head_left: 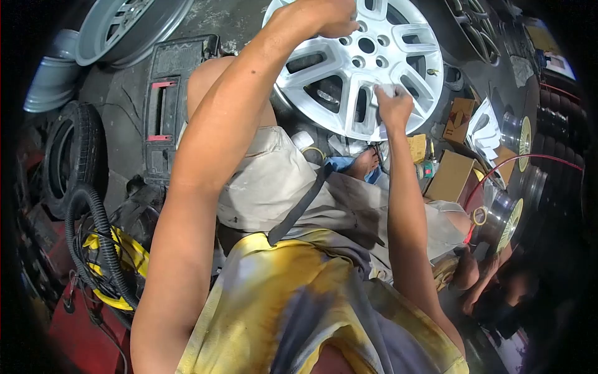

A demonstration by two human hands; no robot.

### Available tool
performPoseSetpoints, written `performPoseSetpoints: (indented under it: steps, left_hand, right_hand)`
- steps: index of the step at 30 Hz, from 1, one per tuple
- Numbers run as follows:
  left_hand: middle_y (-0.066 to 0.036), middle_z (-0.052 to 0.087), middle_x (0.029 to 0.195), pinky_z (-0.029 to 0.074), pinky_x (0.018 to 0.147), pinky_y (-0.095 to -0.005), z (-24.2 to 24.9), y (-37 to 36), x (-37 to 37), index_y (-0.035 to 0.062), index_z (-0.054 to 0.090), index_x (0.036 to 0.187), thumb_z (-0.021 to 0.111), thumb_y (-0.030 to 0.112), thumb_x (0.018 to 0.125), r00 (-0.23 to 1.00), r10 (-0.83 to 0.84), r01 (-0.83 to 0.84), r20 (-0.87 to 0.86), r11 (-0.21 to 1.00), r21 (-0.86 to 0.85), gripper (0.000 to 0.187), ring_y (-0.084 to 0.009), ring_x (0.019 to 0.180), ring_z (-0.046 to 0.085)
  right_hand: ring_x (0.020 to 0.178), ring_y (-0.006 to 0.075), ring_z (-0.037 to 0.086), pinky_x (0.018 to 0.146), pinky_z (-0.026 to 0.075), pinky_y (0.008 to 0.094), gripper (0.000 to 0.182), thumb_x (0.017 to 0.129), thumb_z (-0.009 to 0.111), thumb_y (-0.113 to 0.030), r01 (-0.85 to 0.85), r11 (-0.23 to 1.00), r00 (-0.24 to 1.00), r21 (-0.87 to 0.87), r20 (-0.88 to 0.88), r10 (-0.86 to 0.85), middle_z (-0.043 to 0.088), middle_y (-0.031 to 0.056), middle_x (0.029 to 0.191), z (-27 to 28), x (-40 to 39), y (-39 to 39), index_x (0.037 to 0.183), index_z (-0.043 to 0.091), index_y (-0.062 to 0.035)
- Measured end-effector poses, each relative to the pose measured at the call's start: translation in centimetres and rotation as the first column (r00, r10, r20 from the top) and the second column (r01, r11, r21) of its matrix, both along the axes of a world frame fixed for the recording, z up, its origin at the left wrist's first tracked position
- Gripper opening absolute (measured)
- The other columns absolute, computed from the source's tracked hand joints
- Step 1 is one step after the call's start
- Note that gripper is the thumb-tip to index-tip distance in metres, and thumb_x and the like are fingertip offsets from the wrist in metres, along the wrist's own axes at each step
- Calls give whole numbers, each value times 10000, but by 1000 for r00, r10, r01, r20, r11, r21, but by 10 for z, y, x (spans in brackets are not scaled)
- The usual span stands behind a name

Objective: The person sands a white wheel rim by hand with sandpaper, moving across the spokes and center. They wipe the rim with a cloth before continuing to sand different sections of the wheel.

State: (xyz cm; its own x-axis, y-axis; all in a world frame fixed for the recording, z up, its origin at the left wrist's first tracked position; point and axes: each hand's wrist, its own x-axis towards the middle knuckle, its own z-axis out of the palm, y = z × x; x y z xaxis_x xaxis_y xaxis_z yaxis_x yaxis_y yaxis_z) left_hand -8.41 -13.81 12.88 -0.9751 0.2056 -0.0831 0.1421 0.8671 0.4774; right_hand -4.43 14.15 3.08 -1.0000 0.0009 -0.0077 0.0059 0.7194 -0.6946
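A silver-white car wheel rim (367, 78) with several spokes lies face up in front of my knees. Over its upper left part is my left hand (333, 17), fingers curled in near the centre hub (366, 45); the hand itself hides whatever may be in its grasp. My right hand (396, 107) presses at a lower spoke near the rim's edge, thumb and fingers pinched together. A pale patch shows at those fingertips, and I cannot tell if it is a separate piece or the spoke.
At the left lie a black toolbox (163, 112), a tyre (78, 156) and a ribbed hose (99, 218). More rims (134, 28) stand upper left. Cardboard boxes (451, 177), papers (484, 134) and a red hose (529, 156) are at the right, with another person's arm (489, 280) lower right.
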Motion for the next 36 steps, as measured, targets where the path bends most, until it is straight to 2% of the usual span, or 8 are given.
performPoseSetpoints:
  steps: [9,13,17,22,27,30,34,36]
  left_hand:
    - [-255,720,909,544,857,-514,-5,-1,-2,3,751,941,606,262,906,1000,5,-4,-21,1000,25,299,-429,923,699]
    - [-265,711,877,551,819,-512,-2,-4,2,-12,739,905,605,261,902,997,29,-26,-77,999,36,304,-432,900,699]
    - [-273,708,880,547,800,-525,3,-1,1,-23,732,889,608,278,913,998,27,-22,-56,996,82,326,-437,883,700]
    - [-269,712,904,549,798,-515,-5,-3,-1,-17,739,912,602,282,916,999,4,-4,-51,1000,-15,328,-429,901,701]
    - [-272,714,918,552,816,-505,6,-4,0,-27,736,927,618,287,908,999,35,-33,-28,998,61,335,-437,913,699]
    - [-265,717,932,550,828,-504,-13,0,-7,-26,737,938,623,282,907,998,22,-24,-62,999,-38,330,-434,924,696]
    - [-260,718,941,544,844,-508,15,-5,15,-11,743,948,607,268,914,995,89,-84,-46,991,106,312,-426,929,695]
    - [-260,718,939,545,842,-505,12,-6,10,-10,743,946,609,270,912,998,32,-25,-62,994,105,313,-425,927,697]
  right_hand:
    - [806,424,710,777,545,450,344,693,831,-210,-80,988,996,132,-26,85,722,262,831,-1,-8,1,880,727,58]
    - [834,402,716,781,550,441,419,651,852,-263,-293,923,950,250,188,250,721,262,832,4,-6,21,883,727,62]
    - [777,396,726,727,561,419,427,689,848,-276,-248,941,968,229,28,249,718,270,822,5,-30,6,880,718,84]
    - [754,331,726,728,549,417,371,701,870,-244,-496,809,855,314,336,394,718,240,806,25,6,39,863,724,57]
    - [777,366,714,738,543,437,361,713,867,-247,-424,882,861,207,394,322,708,241,802,27,32,46,863,709,41]
    - [765,302,713,746,538,424,413,741,858,-302,-384,831,921,403,107,374,712,217,792,3,45,32,869,705,59]
    - [740,326,712,729,546,419,348,748,853,-257,-296,937,890,184,408,201,711,226,776,38,51,57,875,726,41]
    - [713,315,704,712,544,416,345,747,856,-259,-364,914,898,177,326,294,709,219,759,33,38,65,874,730,35]
